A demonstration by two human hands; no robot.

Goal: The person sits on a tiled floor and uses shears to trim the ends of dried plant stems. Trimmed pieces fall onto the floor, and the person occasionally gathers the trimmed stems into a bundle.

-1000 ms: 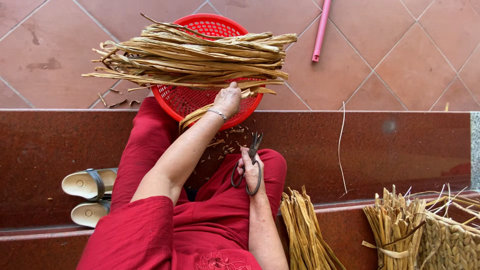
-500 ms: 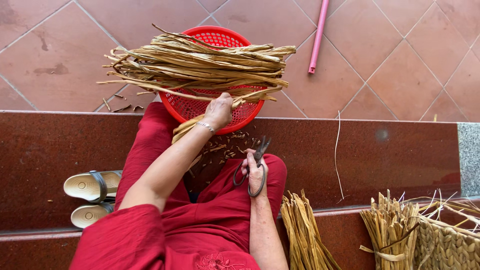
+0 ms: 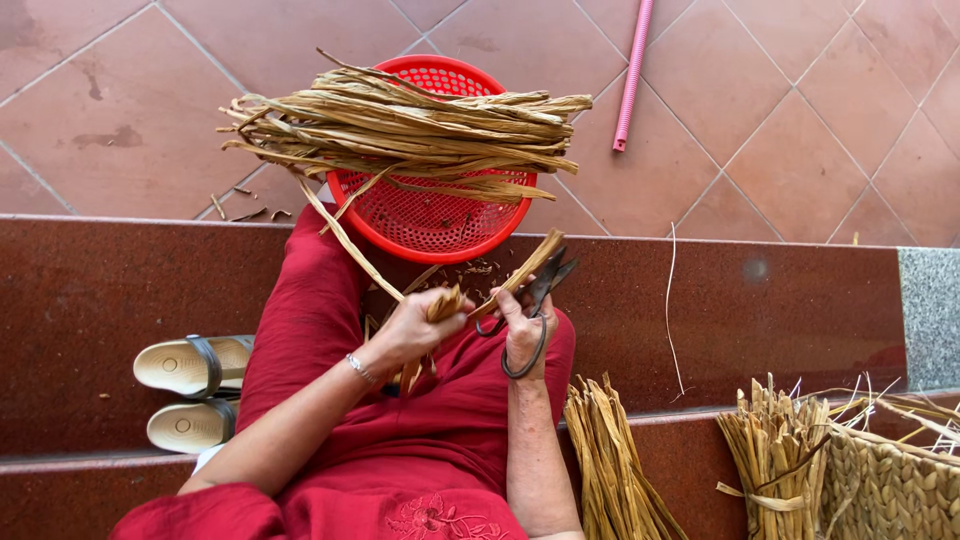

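We looked down from the head camera at a person in red clothing seated on a dark red stone step [image 3: 120, 300]. Near the middle of the frame the left hand [image 3: 415, 325] was clenched around a dried straw strip [image 3: 350, 240], which ran up and to the left toward the basket. Just beside it, the right hand [image 3: 525, 325] grasped a pair of dark scissors [image 3: 540, 295] by their loops, the blades pointing toward the upper right, and it also touched a short piece of straw [image 3: 520, 275] that slanted between the two hands. Whether the blades were parted we could not tell.

In the upper middle of the frame a red plastic basket [image 3: 430, 225] stood on the terracotta tiles, with a thick bundle of dried straw [image 3: 410, 125] lying across its rim. A pink tube [image 3: 632, 75] lay on the tiles at the upper right. At the lower left a pair of cream sandals [image 3: 190, 395] rested on the step. To the lower right of the hands a sheaf of cut straw [image 3: 610, 465] lay beside the person's leg, and farther right stood a tied straw bundle [image 3: 770, 450] touching a woven basket [image 3: 890, 485].
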